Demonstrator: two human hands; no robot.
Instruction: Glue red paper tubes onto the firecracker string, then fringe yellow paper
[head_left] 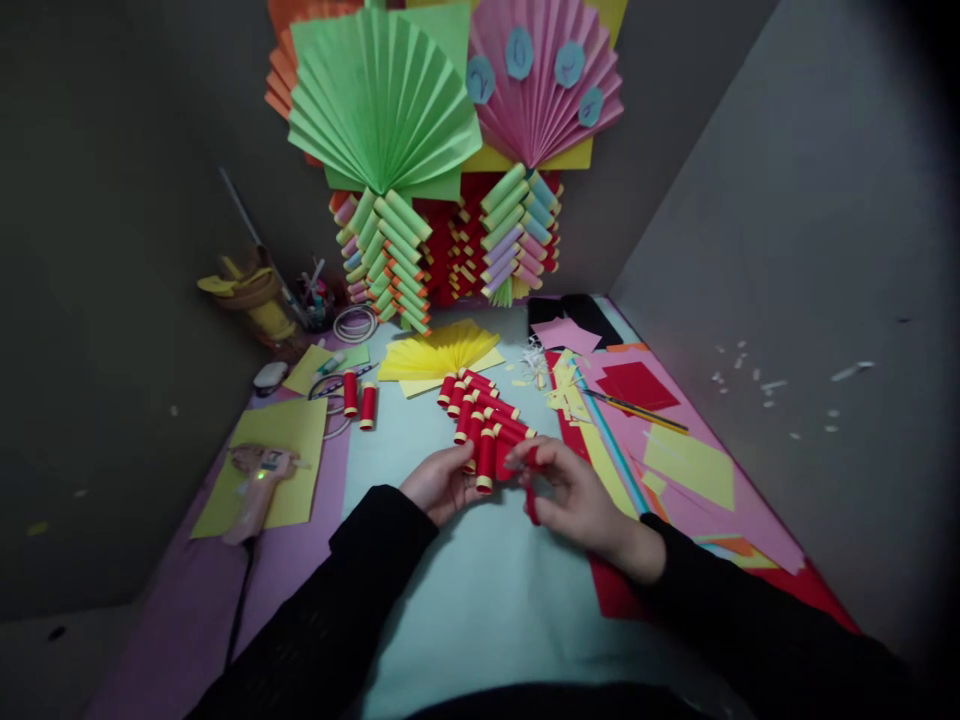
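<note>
A cluster of red paper rolls with yellow ends (465, 413) lies on the pale cloth below a pleated yellow paper fan (442, 350). My left hand (442, 484) is closed around the lowest rolls, its thumb on top. At the cluster's lower right, my right hand (566, 495) has its fingers through the red handles of what look like scissors (532, 500); their blades are hard to make out near the rolls. Two loose red rolls (367, 406) stand apart to the left of the fan.
A glue gun (259, 490) with a lit light rests on yellow paper (307, 490) at left. Coloured sheets, a pencil (637, 411) and paper scraps (568, 388) lie at right. Finished fans (386, 110) with hanging rolls are at the back wall.
</note>
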